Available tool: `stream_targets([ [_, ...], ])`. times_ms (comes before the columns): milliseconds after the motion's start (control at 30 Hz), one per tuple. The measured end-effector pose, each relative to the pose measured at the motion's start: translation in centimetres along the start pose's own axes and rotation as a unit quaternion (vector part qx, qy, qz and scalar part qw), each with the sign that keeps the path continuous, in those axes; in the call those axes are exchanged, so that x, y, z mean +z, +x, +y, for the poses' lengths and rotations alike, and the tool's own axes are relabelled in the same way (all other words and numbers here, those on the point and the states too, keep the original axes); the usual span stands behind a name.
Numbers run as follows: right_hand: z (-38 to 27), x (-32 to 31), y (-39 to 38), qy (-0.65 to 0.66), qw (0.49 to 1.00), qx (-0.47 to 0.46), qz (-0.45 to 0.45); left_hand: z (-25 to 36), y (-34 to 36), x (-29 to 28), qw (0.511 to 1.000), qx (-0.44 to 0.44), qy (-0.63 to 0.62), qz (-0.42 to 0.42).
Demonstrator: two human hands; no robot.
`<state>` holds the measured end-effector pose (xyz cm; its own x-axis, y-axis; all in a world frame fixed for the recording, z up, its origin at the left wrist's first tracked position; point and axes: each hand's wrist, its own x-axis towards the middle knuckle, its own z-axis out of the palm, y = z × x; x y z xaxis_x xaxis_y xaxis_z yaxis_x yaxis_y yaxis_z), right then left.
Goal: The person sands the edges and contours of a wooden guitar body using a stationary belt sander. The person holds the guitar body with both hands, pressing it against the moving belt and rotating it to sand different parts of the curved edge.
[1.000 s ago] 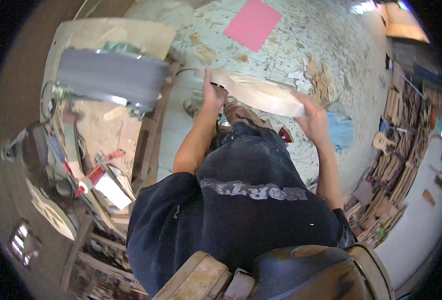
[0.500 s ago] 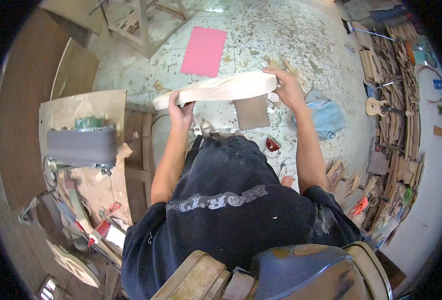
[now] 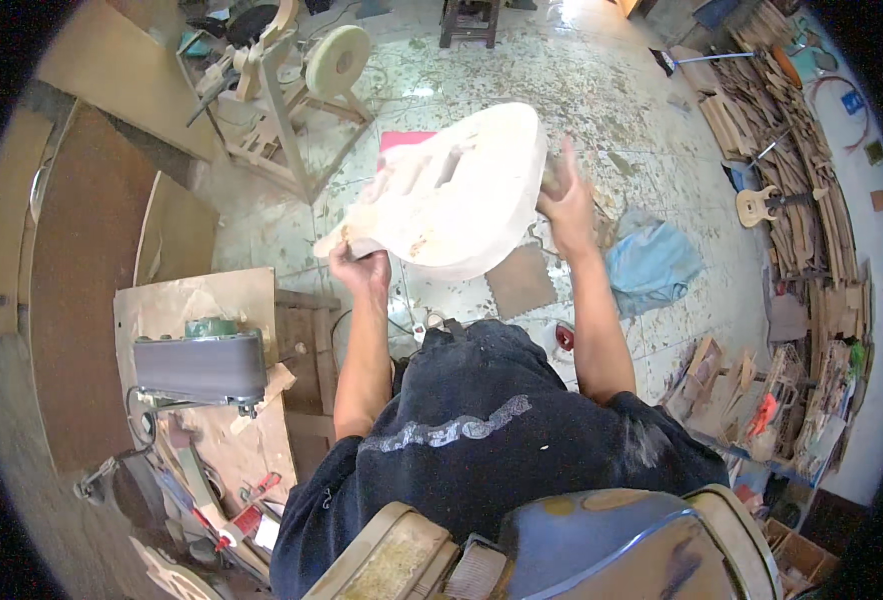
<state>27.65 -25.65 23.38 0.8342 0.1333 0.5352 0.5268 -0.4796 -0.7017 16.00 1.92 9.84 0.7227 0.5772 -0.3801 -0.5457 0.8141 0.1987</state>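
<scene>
A pale, unfinished wooden guitar body (image 3: 482,190) is held up in front of me, its broad face with routed slots tilted into view. My left hand (image 3: 360,268) grips it by the pointed horn at its lower left, thumb on top and fingers underneath. At the rounded right edge my right hand (image 3: 568,212) supports it, with one finger sticking up and the others partly hidden by the wood.
On the left, a grey belt sander (image 3: 200,366) stands on a wooden bench (image 3: 197,290). A round buffing wheel (image 3: 339,60) on a frame is farther off. Blue cloth (image 3: 652,265) and a brown mat (image 3: 522,283) lie on the floor. Stacked wood pieces (image 3: 792,190) line the right wall.
The guitar body has turned from edge-on to show its broad face. My left hand has lowered slightly with the horn; one right finger now points up. The view has shifted, showing the buffing wheel.
</scene>
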Motion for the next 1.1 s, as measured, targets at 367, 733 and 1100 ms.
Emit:
stream_targets([
  [367, 1.6, 0.3, -1.7, 0.590, 0.735, 0.322, -0.093, 4.4, 3.6, 5.8, 0.982, 0.052, 0.047, -0.177],
  [733, 6.6, 1.9, -6.0, 0.588, 0.727, 0.335, -0.119, 3.8, 0.2, 8.6, 0.975, 0.074, 0.013, -0.209],
  [1100, 2.6, 5.3, -6.7, 0.592, 0.672, 0.444, 0.024, 3.9, -3.1, 11.2, 0.940, 0.112, 0.111, -0.302],
])
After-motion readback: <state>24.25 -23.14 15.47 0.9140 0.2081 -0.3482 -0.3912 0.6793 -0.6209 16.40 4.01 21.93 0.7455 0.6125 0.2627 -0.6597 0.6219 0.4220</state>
